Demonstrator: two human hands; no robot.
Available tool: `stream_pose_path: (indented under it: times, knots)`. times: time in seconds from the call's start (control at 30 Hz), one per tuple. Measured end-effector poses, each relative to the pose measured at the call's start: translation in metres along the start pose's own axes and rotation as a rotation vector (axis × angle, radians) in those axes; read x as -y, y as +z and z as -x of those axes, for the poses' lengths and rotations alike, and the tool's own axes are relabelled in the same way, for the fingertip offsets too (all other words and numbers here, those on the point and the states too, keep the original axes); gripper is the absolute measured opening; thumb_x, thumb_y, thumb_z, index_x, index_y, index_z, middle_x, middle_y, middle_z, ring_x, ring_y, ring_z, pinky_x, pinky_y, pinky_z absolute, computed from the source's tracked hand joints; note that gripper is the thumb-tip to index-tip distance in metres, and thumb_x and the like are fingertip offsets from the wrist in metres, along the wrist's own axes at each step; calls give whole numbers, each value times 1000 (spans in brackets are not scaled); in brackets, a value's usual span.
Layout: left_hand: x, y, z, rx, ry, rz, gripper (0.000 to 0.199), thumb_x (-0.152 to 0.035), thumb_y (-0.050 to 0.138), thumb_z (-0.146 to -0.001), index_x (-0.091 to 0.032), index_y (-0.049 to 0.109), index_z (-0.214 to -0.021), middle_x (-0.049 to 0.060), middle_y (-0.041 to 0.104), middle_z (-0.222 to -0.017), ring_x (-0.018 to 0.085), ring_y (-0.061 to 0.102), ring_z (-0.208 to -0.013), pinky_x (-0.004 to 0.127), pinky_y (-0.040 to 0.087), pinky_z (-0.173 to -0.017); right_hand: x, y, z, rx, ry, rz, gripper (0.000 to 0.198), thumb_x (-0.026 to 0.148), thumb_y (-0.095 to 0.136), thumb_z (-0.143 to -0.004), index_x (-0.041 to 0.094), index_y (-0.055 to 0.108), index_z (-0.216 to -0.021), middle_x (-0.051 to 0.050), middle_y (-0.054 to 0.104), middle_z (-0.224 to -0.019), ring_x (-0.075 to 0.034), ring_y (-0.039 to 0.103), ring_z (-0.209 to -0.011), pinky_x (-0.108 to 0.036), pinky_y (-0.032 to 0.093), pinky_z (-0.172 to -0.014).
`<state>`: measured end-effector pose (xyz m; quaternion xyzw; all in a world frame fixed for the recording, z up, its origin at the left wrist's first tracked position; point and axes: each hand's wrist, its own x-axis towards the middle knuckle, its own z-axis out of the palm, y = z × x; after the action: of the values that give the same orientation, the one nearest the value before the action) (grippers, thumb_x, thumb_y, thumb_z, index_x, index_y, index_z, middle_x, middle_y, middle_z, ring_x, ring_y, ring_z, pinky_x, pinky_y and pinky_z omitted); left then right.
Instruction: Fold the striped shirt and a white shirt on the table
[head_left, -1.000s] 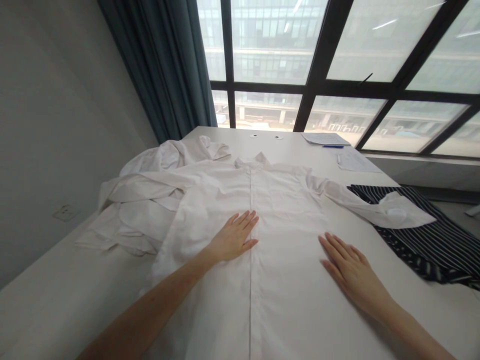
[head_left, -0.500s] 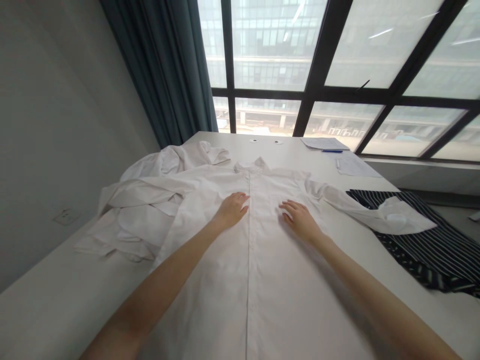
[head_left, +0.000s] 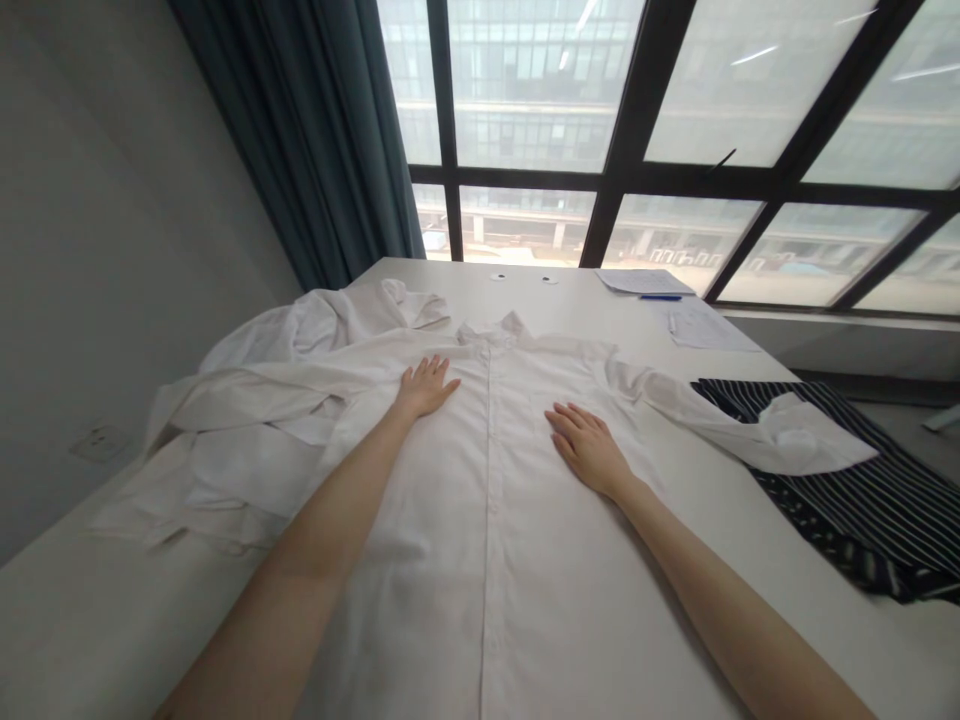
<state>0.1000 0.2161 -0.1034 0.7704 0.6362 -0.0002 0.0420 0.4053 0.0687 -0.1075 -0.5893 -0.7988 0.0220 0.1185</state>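
Note:
A white button-front shirt (head_left: 450,520) lies spread on the table with its collar (head_left: 495,331) toward the window. My left hand (head_left: 426,386) rests flat on its upper left chest, fingers spread. On the right chest lies my right hand (head_left: 589,446), palm down with fingers stretched out and fairly close together. Neither hand grasps the cloth. The right sleeve (head_left: 712,418) reaches out over a black-and-white striped cloth (head_left: 862,470). At the left, the other sleeve (head_left: 255,395) lies by a heap of white cloth (head_left: 322,315).
The white table (head_left: 409,270) stands against the window (head_left: 525,100). Papers (head_left: 645,282), a blue pen (head_left: 660,297) and a further sheet (head_left: 709,328) lie at its far right. A dark curtain (head_left: 315,130) hangs at the left, beside a wall with a socket (head_left: 100,442).
My left hand has moved away and left from the button line to the upper chest, its fingers spreading. My right hand has come down flat, near where it was. The view has shifted slightly.

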Motion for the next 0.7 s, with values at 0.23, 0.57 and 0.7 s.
stream_pose_path:
  times: [0.23,0.57,0.7]
  knots:
    - [-4,2,-31,-122,-33,-29,58,-43,28,-98,-17,32,-149,14,29,-157,30,24,-145,52,20,-116,3,-1,-1,6,19,14,46,34,34,-99,21,49,-141,-6,43,-151,-23,33,-141,-42,27,-113]
    - [-18,2,-58,-171,100,-10,54,-42,35,-97,-17,38,-145,12,44,-147,23,44,-134,34,31,-111,4,-3,-1,10,17,2,45,33,34,-99,21,50,-140,-6,44,-150,-23,33,-141,-41,27,-114]
    - [-13,2,-67,-109,49,-7,59,-47,32,-96,-20,34,-148,12,32,-156,25,29,-144,42,25,-114,4,-4,-2,9,21,-5,45,33,35,-99,22,50,-140,-6,44,-150,-22,33,-141,-41,27,-114]
